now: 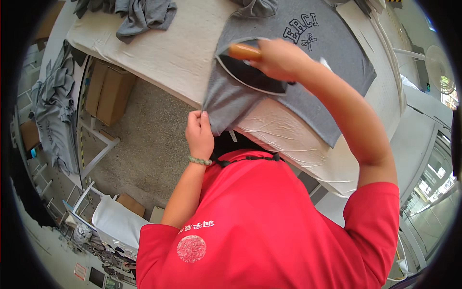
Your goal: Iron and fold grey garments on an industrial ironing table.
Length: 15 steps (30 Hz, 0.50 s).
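Note:
A grey sweatshirt point(308, 113) with dark printed lettering and a bow lies spread over the pale padded ironing table point(163, 67). My right hand point(281, 59) is closed around the orange-brown handle of an iron point(255, 74). The iron's dark body rests on the sweatshirt's sleeve, near the left side of the garment. At the table's front edge my left hand point(199, 132) pinches the sleeve's end, which hangs a little over the edge toward me. A beaded bracelet circles my left wrist. The iron's soleplate is hidden underneath.
More grey garments point(149, 17) lie bunched at the table's far left. Others hang in a pile point(55, 111) on a side table at left. Below stand cardboard boxes point(110, 91) and a white metal frame point(98, 144). A fan point(439, 67) stands at far right.

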Each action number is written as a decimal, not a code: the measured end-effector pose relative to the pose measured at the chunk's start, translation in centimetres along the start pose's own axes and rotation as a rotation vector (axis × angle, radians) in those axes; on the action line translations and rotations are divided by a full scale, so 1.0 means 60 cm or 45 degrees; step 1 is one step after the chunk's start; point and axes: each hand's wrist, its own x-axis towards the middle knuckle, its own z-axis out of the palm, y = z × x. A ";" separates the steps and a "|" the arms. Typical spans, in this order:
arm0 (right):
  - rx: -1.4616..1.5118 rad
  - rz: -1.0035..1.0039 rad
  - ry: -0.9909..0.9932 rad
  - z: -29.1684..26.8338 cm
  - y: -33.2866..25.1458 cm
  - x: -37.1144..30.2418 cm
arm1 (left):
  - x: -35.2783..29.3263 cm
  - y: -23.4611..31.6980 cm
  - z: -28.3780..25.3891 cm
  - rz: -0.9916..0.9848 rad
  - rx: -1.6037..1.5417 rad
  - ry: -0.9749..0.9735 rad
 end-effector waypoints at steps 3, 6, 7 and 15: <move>0.019 0.186 -0.025 0.050 0.075 -0.110 | 0.020 -0.008 0.003 0.216 0.161 0.080; 0.102 0.429 0.161 0.100 0.154 -0.208 | 0.040 -0.002 -0.005 0.238 0.407 0.003; 0.140 0.527 0.276 0.115 0.177 -0.230 | 0.043 0.004 -0.011 0.253 0.411 0.011; 0.388 0.690 0.465 0.155 0.252 -0.253 | 0.099 0.103 -0.024 0.630 0.922 0.090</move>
